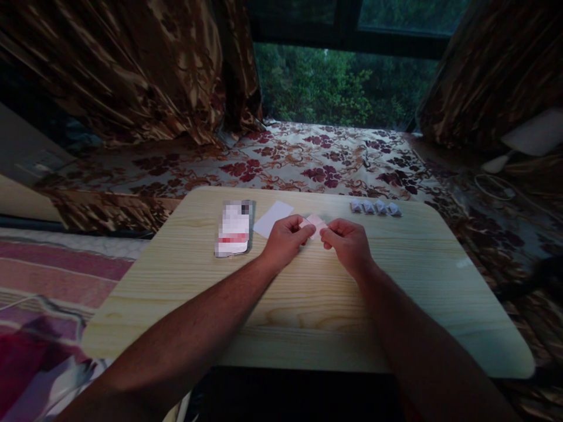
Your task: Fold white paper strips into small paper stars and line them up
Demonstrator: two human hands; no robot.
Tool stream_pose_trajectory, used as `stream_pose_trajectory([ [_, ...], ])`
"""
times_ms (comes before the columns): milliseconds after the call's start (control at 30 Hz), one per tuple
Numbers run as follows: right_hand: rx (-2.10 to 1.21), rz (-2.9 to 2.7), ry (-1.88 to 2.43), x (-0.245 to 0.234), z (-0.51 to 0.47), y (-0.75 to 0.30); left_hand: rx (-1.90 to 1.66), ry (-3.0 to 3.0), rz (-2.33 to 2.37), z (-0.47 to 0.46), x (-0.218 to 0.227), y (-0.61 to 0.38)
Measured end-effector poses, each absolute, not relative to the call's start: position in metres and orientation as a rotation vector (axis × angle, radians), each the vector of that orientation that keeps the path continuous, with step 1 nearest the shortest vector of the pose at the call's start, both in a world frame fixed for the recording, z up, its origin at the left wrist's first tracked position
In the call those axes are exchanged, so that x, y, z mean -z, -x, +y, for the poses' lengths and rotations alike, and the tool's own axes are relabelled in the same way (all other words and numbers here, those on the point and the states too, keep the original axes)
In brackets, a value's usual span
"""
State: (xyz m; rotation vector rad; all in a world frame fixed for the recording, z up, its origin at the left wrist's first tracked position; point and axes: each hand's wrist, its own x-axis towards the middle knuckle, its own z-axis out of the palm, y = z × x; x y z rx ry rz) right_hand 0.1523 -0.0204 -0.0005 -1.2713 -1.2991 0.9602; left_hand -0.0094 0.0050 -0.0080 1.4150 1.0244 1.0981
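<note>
Hands (287,235) (349,241) pinch pinkish paper (317,221).

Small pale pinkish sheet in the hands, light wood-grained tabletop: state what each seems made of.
Small pale pinkish sheet: probably matte paper, being thin and without visible shine.
Light wood-grained tabletop: wood or wood-look laminate, slightly glossy, given streaked grain and a faint highlight.

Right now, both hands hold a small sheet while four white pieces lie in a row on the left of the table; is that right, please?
Not quite: the head view shows the four white pieces on the right of the table. The left hand and right hand do hold the small sheet.
</note>
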Motion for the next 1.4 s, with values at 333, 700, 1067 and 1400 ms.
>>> stream_pose_trajectory([
  [333,-0.901,-1.319,1.24,0.0036,-0.0191,-0.1538,-1.168,-1.362,1.038,0.0054,0.0057,0.009],
  [700,-0.92,-1.291,1.263,0.002,-0.0209,-0.1515,-1.148,-1.41,1.047,0.0066,0.0069,0.0118],
  [1067,-0.866,-1.292,1.219,0.0043,-0.018,-0.1531,-1.253,-1.33,0.983,0.0052,0.0036,0.0082],
  [1400,-0.785,-1.336,1.202,0.0033,-0.0235,-0.1476,-1.448,-1.462,1.172,0.0028,0.0041,0.0074],
])
